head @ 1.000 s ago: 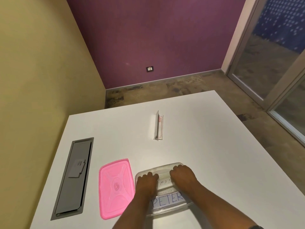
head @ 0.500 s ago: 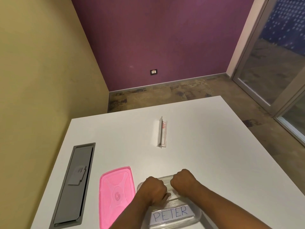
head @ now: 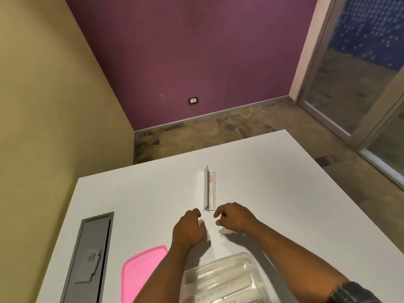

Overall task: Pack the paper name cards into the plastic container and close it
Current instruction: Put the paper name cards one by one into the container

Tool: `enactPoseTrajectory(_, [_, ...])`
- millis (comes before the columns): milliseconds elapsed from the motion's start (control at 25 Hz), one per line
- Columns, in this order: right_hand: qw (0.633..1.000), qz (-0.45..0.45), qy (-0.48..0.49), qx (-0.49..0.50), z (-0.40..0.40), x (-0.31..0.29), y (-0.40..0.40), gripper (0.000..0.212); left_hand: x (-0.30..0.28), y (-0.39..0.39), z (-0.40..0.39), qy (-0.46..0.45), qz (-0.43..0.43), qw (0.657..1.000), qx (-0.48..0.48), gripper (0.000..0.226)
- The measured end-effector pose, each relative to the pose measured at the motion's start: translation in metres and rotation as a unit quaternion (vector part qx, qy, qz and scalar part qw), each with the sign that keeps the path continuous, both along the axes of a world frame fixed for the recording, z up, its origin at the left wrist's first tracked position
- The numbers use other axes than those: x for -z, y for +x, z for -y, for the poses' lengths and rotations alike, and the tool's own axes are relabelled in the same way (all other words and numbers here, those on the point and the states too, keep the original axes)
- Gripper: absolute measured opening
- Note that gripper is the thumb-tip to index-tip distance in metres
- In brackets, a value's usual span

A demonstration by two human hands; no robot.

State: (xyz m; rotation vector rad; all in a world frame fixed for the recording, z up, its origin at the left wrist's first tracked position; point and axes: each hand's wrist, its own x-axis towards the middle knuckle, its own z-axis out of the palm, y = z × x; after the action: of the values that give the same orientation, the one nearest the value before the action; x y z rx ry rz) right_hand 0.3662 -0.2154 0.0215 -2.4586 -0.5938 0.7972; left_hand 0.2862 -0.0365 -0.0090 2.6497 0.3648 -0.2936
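A clear plastic container [head: 247,262] sits at the near edge of the white table, with paper name cards [head: 215,290] lying inside it. Its pink lid [head: 140,272] lies flat to the left, partly under my left forearm. A clear acrylic card stand [head: 209,189] with a red label stands further out at mid-table. My left hand [head: 189,229] hovers just short of the stand's near end, fingers curled, holding nothing. My right hand [head: 235,217] is beside it to the right, fingers apart and empty, fingertips close to the stand's near end.
A grey cable hatch [head: 89,259] is set into the table [head: 295,204] at the left. The table's far edge and right edge drop to a brown floor. A yellow wall runs along the left, a glass door stands at the right.
Both hands left the container and moved forward toward the acrylic stand. The view tilted up, so the container and lid now sit lower in frame.
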Motion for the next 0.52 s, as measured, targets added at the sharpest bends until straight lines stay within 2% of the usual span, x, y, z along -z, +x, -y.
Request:
enactPoseTrajectory(120, [0.994, -0.072, 0.032, 0.081, -0.013, 0.032, 0.015, 0.061, 0.019, 0.025, -0.005, -0.047, -0.075, 0.996, -0.015, 0.069])
enactPoseTrajectory(240, [0.988, -0.105, 0.047, 0.107, -0.029, 0.061, 0.025, 0.072, 0.036, 0.045, 0.000, -0.092, -0.103, 0.990, -0.024, 0.084])
enactPoseTrajectory(360, [0.979, -0.123, 0.072, 0.148, -0.045, 0.086, 0.034, 0.064, 0.052, 0.060, 0.007, -0.126, -0.075, 0.987, -0.068, 0.066])
enactPoseTrajectory(440, [0.976, -0.124, 0.087, 0.159, -0.050, 0.098, 0.040, 0.048, 0.060, 0.067, 0.013, -0.150, -0.040, 0.984, -0.090, 0.042])
enactPoseTrajectory(520, [0.973, -0.117, 0.104, 0.170, -0.053, 0.107, 0.044, 0.032, 0.063, 0.072, 0.018, -0.152, -0.018, 0.982, -0.114, 0.030])
